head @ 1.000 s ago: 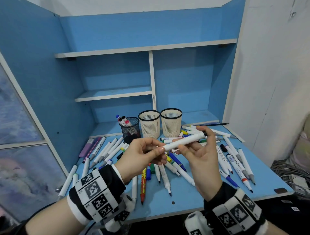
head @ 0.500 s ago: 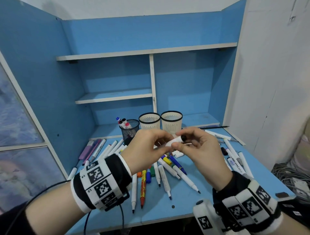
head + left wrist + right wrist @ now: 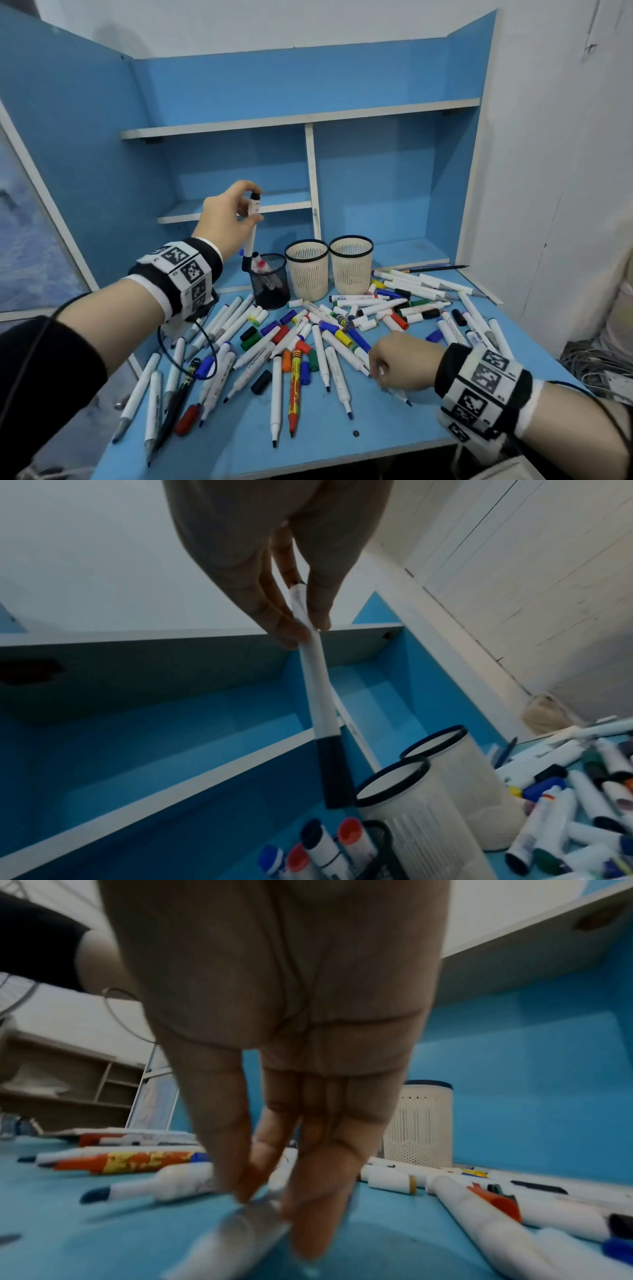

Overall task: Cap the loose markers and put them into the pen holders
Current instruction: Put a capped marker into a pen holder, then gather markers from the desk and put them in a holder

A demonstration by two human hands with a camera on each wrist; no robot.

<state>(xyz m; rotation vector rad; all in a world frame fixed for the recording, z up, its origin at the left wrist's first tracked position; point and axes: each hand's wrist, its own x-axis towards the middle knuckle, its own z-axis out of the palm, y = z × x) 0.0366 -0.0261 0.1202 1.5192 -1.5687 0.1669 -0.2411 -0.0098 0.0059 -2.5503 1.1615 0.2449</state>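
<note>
Your left hand [image 3: 227, 214] pinches the capped marker [image 3: 251, 230] near its top, cap down over the black mesh holder [image 3: 270, 282], likely so it drops straight in. Only the right wrist view shows your right hand [image 3: 274, 1150] pinching a white marker [image 3: 236, 1240] off the desk [image 3: 394, 425].

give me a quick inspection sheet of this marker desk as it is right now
surface: blue desk, strewn with markers
job's things: capped marker held cap down over black mesh holder, which holds several markers; two beige holders
clutter: loose caps among the markers
grippers: left hand pinches the capped marker; right hand pinches a marker lying on the desk
cables: black cable loops from the left wristband
surroundings: blue shelves, white wall
</note>
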